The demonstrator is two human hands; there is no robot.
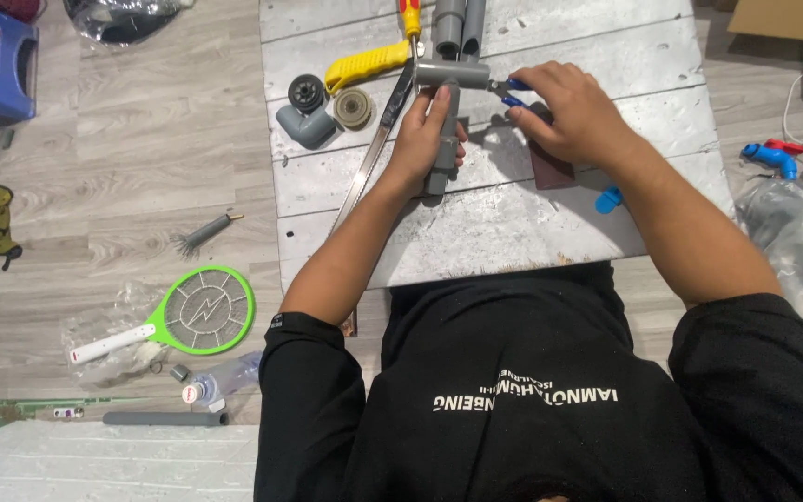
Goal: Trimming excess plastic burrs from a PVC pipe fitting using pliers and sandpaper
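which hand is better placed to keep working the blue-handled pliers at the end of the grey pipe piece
The right hand, probably. It already grips the blue-handled pliers at the end of the grey pipe tee, while the left hand is wrapped around the tee's stem, holding it over the white board.

white plank board | on it: yellow-handled saw, grey elbow, 2 discs
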